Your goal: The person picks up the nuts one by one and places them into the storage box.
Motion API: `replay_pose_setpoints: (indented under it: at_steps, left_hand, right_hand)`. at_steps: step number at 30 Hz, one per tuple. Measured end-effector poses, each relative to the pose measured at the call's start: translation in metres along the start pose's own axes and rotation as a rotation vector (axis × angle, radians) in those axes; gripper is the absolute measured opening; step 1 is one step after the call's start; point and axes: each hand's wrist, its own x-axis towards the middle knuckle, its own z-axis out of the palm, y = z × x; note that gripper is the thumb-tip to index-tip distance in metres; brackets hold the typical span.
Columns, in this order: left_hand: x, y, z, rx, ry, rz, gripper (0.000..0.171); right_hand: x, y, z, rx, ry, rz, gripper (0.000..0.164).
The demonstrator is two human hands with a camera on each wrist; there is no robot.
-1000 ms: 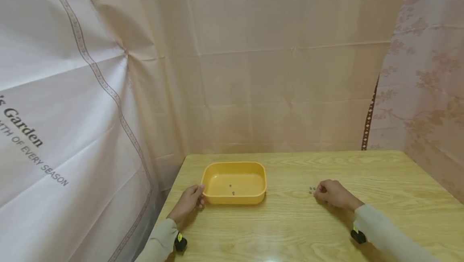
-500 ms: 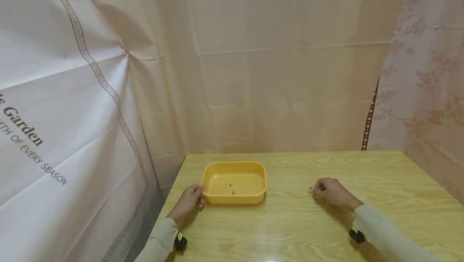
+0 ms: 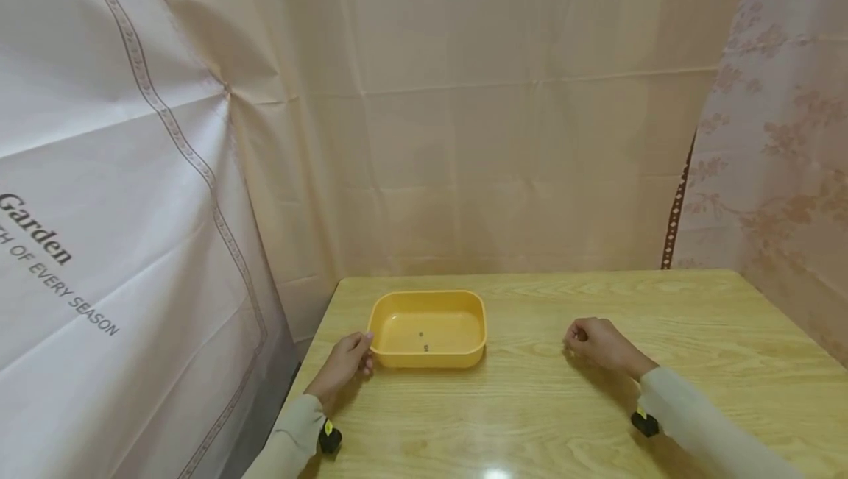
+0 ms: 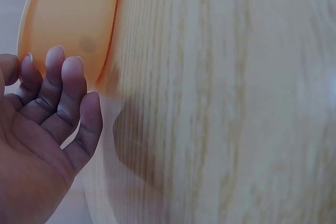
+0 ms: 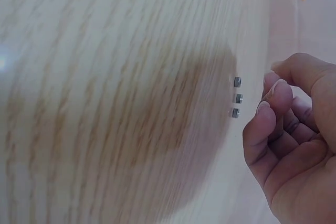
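Note:
A yellow plastic tub stands left of the middle of the table in the head view, with a few small grey metal pieces on its floor. My left hand pinches the tub's left end at the rim, its other fingers loosely bent below. Farther right, my right hand is low over the table with curled fingers, thumb and index tips close together. Three small metal cylinders lie in a row beside its fingertips in the right wrist view; the hand hides them in the head view. Whether the fingertips pinch a piece cannot be seen.
The wood-grain table has its far edge against a beige hanging cloth. A printed white cloth hangs at the left, and a floral cloth at the right.
My right hand has moved slightly left, and the small pieces beside it have gone out of sight behind it in the head view. The left hand keeps its hold on the tub.

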Motion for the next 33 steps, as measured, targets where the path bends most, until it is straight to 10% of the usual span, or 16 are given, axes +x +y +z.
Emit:
replay_pose_setpoints:
  at_steps: [33]
  left_hand:
    - [-0.001,0.000,-0.001,-0.044,0.007,-0.002,0.037]
  right_hand:
    - [0.020,-0.033,0.014,-0.018,-0.008,-0.050,0.017]
